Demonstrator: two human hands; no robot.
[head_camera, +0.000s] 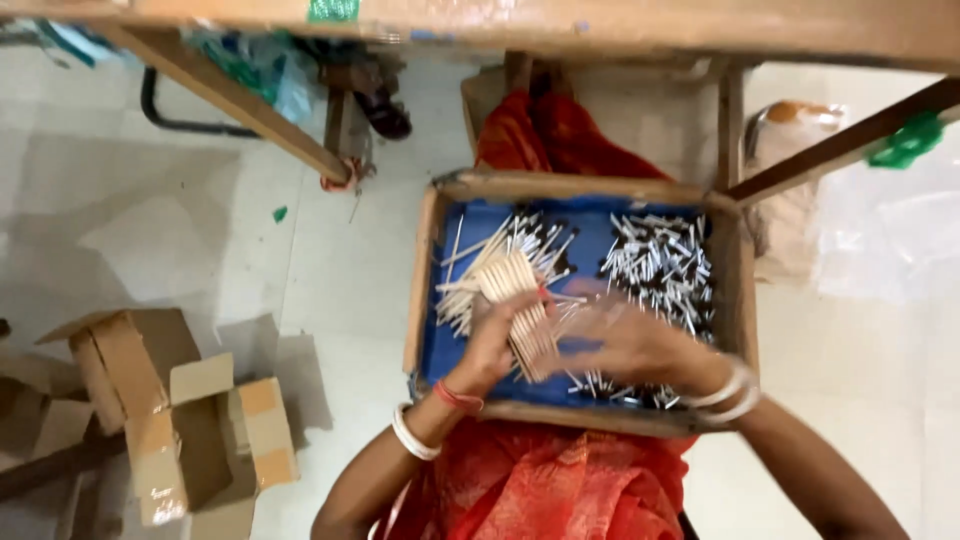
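Left hand (492, 345) closes around a fanned bundle of pale thin sticks (520, 305) over a blue-lined wooden tray (425, 270); right hand (635, 345) (motion-blurred, grip cannot be told) lies beside it.

Fanned bundle of pale thin sticks (520, 310), tilted, over blue-lined tray.

Only real packaging here is the pile of torn brown cardboard boxes (170, 420) on the floor at lower left (flaps open, pale tape on some), plus a crinkly clear plastic bag (800, 125) with something orange-brown, upper right.
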